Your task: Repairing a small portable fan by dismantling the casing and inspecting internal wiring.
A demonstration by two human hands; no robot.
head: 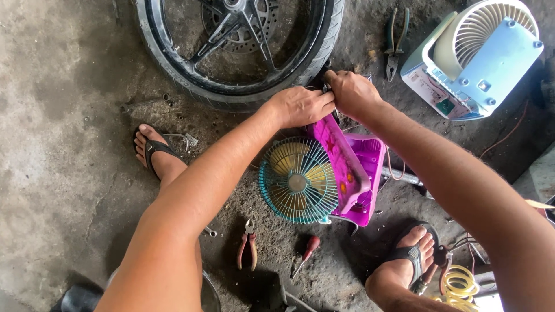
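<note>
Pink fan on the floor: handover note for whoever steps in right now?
Left hand: closed on the top end of the pink fan housing.
Right hand: grip on the same top end, beside the left hand; what the fingers pinch is hidden.
Fan: lying on the concrete floor between the feet, teal grille facing up, yellow blades behind it, housing looks opened.
Tools: red-handled pliers and red screwdriver near the grille; dark pliers up by the wheel.
White-and-blue fan sits apart, untouched.
Done: housing seems open. Left: can't tell beyond that.
</note>
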